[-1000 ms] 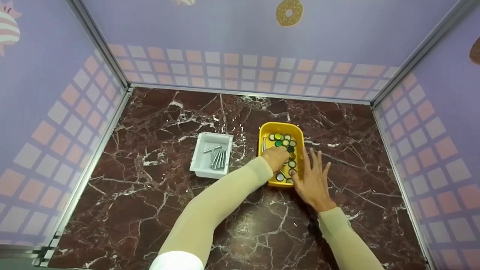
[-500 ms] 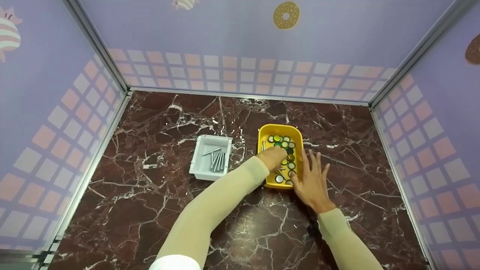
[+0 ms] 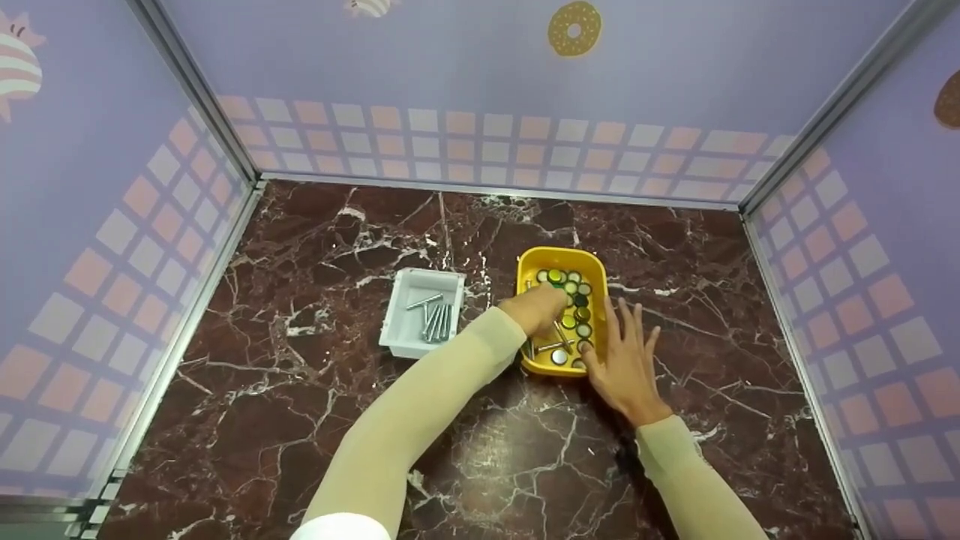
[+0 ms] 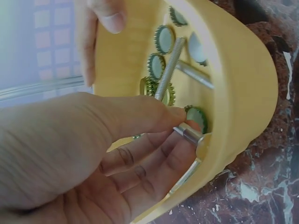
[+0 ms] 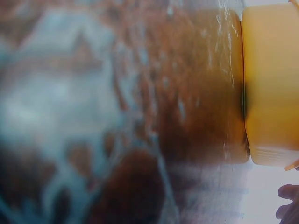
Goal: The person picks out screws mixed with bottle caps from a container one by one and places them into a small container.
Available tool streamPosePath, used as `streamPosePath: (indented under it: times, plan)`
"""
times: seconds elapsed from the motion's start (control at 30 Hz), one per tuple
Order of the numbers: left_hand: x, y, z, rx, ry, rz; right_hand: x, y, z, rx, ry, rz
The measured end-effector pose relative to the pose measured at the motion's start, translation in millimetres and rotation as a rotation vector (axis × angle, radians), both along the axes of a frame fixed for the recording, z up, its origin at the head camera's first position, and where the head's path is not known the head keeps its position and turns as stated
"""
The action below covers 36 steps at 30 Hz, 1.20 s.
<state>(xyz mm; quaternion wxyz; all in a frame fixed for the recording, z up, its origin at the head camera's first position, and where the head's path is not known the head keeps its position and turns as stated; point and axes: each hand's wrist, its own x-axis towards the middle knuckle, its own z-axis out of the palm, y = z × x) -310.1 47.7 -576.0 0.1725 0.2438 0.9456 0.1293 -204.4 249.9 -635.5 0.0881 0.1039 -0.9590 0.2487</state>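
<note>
Inside the yellow bin (image 3: 562, 255), my left hand (image 3: 536, 309) reaches down among bottle caps (image 3: 583, 330) and bolts (image 3: 555, 346). In the left wrist view, the thumb and fingers of that hand (image 4: 117, 135) pinch a metal bolt (image 4: 189, 134) near the bin wall (image 4: 243, 70). Another threaded bolt (image 4: 170, 67) leans across the caps (image 4: 164, 39). My right hand (image 3: 627, 367) lies along the bin's right side, fingers extended outside and thumb over the rim. Part of the bin's outer wall (image 5: 273, 84) shows in the right wrist view.
A white bin (image 3: 403, 322) holding several bolts (image 3: 437, 322) stands left of the yellow one on the dark marbled surface (image 3: 300, 405). Patterned panels (image 3: 480, 142) enclose the back and both sides.
My left hand has shifted slightly left and back within the yellow bin. Bolts now lie crossed near the bin's front end, more of them showing. My right hand stays at the rim.
</note>
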Motion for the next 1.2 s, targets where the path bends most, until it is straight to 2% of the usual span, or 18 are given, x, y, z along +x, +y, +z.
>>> streamPosePath:
  times: [0.03, 0.13, 0.2, 0.27, 0.33, 0.43, 0.5, 0.57, 0.67, 0.83, 1.0, 1.2]
  plan:
    - [0.2, -2.0, 1.4, -0.042, -0.014, -0.008, 0.0, 0.1, 0.1, 0.001, -0.001, -0.001]
    - [3.7, -8.4, 11.6, -0.015, -0.031, -0.009, -0.1, 0.2, 0.3, 0.005, -0.007, -0.002]
    - [4.6, -11.4, 14.7, 0.013, -0.04, -0.003, 0.1, 0.5, 0.1, 0.005, -0.012, -0.004]
    - [9.6, -13.6, 26.9, -0.002, -0.078, 0.006, 0.0, 0.4, 0.2, 0.007, -0.016, -0.004]
    - [-5.3, -15.5, 2.8, 0.028, -0.058, 0.018, 0.0, 0.0, 0.2, 0.01, -0.019, -0.005]
    - [-4.2, -20.1, 9.0, 0.027, -0.06, 0.012, 0.5, -0.3, 0.9, 0.015, -0.018, -0.003]
    - [0.1, -26.0, 18.4, 0.067, -0.072, 0.01, 0.3, -0.6, 1.5, 0.015, -0.013, -0.002]
    - [20.6, -32.6, 53.3, 0.091, -0.105, 0.013, 0.2, -0.6, 1.9, 0.014, -0.007, -0.002]
    - [28.3, -41.0, 62.4, 0.173, -0.109, 0.014, 0.7, -0.7, 2.0, 0.011, 0.0, -0.005]
    - [35.9, -50.7, 64.0, 0.272, -0.088, 0.03, 3.5, -0.1, 0.2, 0.007, -0.018, -0.006]
    - [38.6, -57.2, 64.9, 0.378, -0.093, 0.095, 4.4, -0.6, -0.5, 0.006, -0.029, -0.005]
    - [38.3, -64.1, 70.8, 0.449, -0.111, 0.168, 0.9, -1.1, 1.8, 0.014, -0.036, -0.012]
